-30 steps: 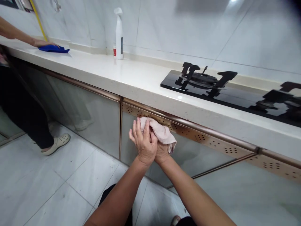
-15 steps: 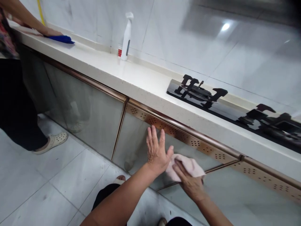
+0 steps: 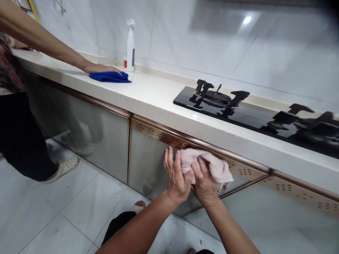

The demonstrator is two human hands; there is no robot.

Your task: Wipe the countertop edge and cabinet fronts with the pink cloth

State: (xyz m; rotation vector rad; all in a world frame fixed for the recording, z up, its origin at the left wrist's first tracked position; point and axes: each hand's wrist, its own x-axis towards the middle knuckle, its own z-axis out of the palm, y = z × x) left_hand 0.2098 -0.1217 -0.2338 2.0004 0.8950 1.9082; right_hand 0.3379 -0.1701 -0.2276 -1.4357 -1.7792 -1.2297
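A pale pink cloth is bunched under my right hand, which presses it against the front of a cabinet door below the counter. The cloth reaches up over the copper-coloured perforated strip at the door's top. My left hand lies spread on the same door, just left of the cloth, with its fingers pointing up. Its thumb comes close to the right hand; whether it touches the cloth I cannot tell.
A white counter runs above the doors, with a black gas hob on the right. A white spray bottle stands by the wall. Another person's hand rests on a blue cloth at the left; their shoe is on the tiled floor.
My right hand has moved the pink cloth up onto the perforated strip. My left hand stays spread on the door. The other person's hand has slid the blue cloth right, towards the spray bottle.
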